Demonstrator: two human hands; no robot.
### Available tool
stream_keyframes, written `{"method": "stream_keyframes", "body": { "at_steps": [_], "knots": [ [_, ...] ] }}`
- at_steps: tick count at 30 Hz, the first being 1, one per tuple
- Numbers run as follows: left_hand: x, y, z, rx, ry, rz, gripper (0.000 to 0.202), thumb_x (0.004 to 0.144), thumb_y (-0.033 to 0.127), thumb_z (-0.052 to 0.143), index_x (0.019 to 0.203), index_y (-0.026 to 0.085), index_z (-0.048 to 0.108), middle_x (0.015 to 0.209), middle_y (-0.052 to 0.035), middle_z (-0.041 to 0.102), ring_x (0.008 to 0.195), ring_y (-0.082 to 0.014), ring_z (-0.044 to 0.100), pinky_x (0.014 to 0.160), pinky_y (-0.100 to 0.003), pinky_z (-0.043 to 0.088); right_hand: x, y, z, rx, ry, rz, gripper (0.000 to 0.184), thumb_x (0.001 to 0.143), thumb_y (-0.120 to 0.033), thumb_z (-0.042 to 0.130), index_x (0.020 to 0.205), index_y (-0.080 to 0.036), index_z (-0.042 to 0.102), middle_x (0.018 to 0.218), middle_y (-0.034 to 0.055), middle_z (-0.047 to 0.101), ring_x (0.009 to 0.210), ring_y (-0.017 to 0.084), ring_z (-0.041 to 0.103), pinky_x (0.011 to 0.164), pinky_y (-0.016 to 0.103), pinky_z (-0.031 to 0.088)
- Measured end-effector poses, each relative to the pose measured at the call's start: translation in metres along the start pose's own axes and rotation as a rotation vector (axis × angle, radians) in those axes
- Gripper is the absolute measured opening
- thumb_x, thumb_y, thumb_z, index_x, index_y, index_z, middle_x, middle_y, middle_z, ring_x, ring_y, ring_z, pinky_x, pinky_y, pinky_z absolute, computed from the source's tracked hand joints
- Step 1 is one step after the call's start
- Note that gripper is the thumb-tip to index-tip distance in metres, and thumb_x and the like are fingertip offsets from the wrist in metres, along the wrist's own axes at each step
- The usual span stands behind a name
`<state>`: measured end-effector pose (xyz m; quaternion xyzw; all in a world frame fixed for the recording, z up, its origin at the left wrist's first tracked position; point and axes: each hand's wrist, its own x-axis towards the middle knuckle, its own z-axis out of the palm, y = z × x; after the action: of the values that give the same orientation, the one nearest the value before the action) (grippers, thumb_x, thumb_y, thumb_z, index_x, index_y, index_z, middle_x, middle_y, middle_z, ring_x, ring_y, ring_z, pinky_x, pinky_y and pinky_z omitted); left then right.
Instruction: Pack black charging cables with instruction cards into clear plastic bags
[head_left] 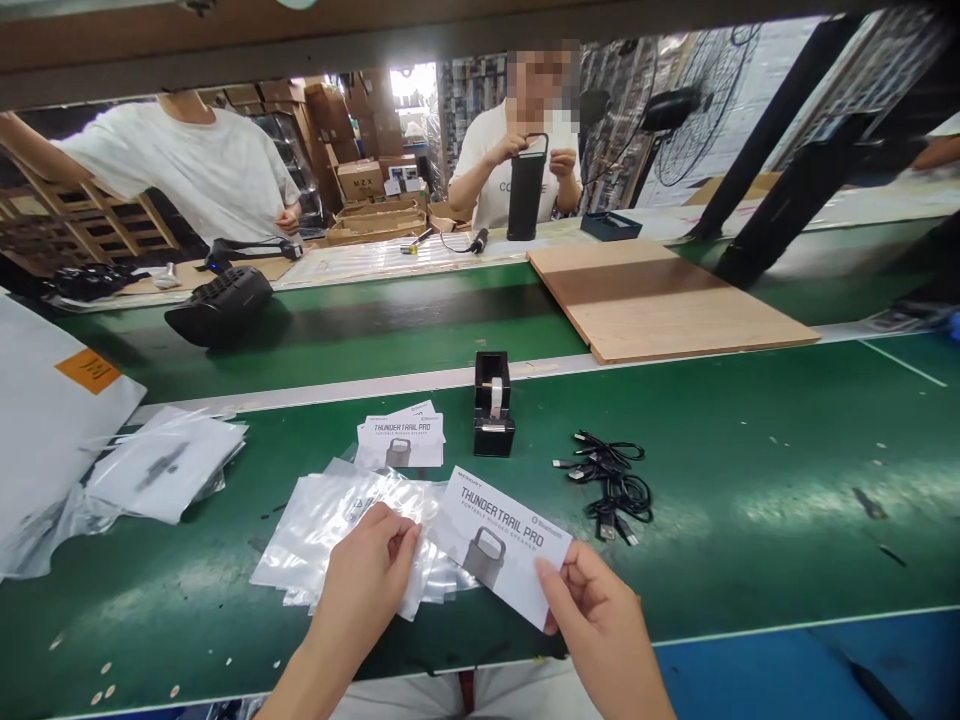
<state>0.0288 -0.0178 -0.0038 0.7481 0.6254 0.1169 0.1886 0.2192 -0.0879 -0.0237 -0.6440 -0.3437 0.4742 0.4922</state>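
Pinching a "THUNDER TRAIL PRO" leaflet (504, 545) are the right fingers (556, 592); left fingers (406, 546) bunch, hold unclear.

We angle both bare forearms (311, 650) inward, our left hand (367, 565) back-up with thumb and forefinger pinched together, our right hand (592, 605) gripping between thumb and bent fingers.

1. The right hand (600, 605) is covering one corner of the leaflet (499, 545).
2. The left hand (371, 565) is hiding part of the plastic bags (296, 530); whether its fingertips are gripping one is escaping determination.
3. An overhead beam (337, 50) is concealing the head of the leftmost co-worker (191, 155).
4. The white sheet-like package (45, 430) is running past the left edge.
5. Its orange label (88, 371) is bearing illegible print.
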Motion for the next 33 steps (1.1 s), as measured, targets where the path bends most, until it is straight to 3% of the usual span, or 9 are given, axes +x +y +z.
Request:
{"method": "stream_keyframes", "body": {
  "at_steps": [8,13,16,19,23,26,30,33],
  "knots": [
    [-0.002,-0.001,0.009,-0.086,0.083,-0.056,0.031,0.082,0.038,0.04,0.065,0.021,0.059,0.064,0.0011,0.054,0.057,-0.0141,0.054,0.053,-0.026,0.043,-0.002,0.01,0.008,0.006,-0.011,0.017,0.034,0.074,-0.052,0.051,0.066,-0.019,0.046,0.057,-0.0005,0.053,0.049,0.011,0.044,0.042,0.021,0.039],
    [-0.006,-0.003,0.015,-0.229,0.08,-0.132,0.025,0.082,0.04,0.041,0.081,0.022,0.058,0.071,0.0001,0.06,0.06,-0.0154,0.057,0.056,-0.026,0.046,-0.01,0.011,0.006,-0.065,-0.11,0.083,0.034,0.074,-0.051,0.049,0.065,-0.018,0.048,0.052,-0.0015,0.052,0.043,0.01,0.045,0.039,0.021,0.039],
    [-0.01,-0.001,0.017,-0.315,0.064,-0.177,0.023,0.082,0.04,0.042,0.088,0.022,0.054,0.07,0.0004,0.06,0.059,-0.0153,0.058,0.055,-0.026,0.047,-0.012,0.011,0.006,-0.103,-0.196,0.168,0.033,0.074,-0.049,0.048,0.076,-0.017,0.052,0.054,-0.0007,0.056,0.041,0.011,0.047,0.038,0.021,0.041],
    [-0.014,0.0,0.018,-0.301,0.049,-0.129,0.022,0.082,0.041,0.042,0.08,0.022,0.054,0.068,0.0002,0.059,0.056,-0.0147,0.057,0.052,-0.025,0.047,-0.008,0.008,0.003,-0.125,-0.255,0.217,0.032,0.075,-0.045,0.048,0.086,-0.015,0.052,0.054,-0.0019,0.055,0.041,0.011,0.048,0.039,0.021,0.042],
    [-0.018,-0.003,0.024,-0.172,0.095,0.034,0.019,0.076,0.04,0.053,0.076,0.021,0.056,0.074,-0.001,0.056,0.054,-0.0136,0.054,0.051,-0.025,0.047,0.003,0.001,-0.005,-0.198,-0.398,0.203,0.027,0.08,-0.04,0.045,0.08,-0.014,0.051,0.05,-0.0044,0.05,0.036,0.007,0.043,0.035,0.017,0.033],
    [-0.019,-0.006,0.03,-0.067,0.138,0.127,0.016,0.081,0.032,0.047,0.075,0.021,0.057,0.074,-0.0015,0.054,0.055,-0.0144,0.054,0.054,-0.028,0.048,0.008,-0.004,-0.011,-0.204,-0.461,0.16,0.027,0.082,-0.041,0.043,0.077,-0.015,0.05,0.049,-0.0046,0.049,0.036,0.006,0.042,0.036,0.017,0.032],
    [-0.02,-0.008,0.032,-0.035,0.137,0.121,0.017,0.082,0.032,0.044,0.075,0.021,0.055,0.074,-0.002,0.052,0.059,-0.0162,0.056,0.056,-0.029,0.048,0.01,-0.011,-0.015,-0.101,-0.573,0.163,0.032,0.082,-0.045,0.043,0.069,-0.015,0.047,0.049,-0.0028,0.051,0.042,0.007,0.046,0.045,0.019,0.039],
    [-0.021,-0.011,0.032,-0.1,0.129,0.049,0.015,0.077,0.036,0.052,0.081,0.022,0.056,0.081,-0.0022,0.051,0.054,-0.0142,0.053,0.05,-0.028,0.047,0.012,-0.01,-0.014,-0.025,-0.566,0.196,0.036,0.078,-0.05,0.047,0.07,-0.015,0.047,0.053,-0.0014,0.055,0.044,0.007,0.049,0.045,0.019,0.04]
  ]
}}
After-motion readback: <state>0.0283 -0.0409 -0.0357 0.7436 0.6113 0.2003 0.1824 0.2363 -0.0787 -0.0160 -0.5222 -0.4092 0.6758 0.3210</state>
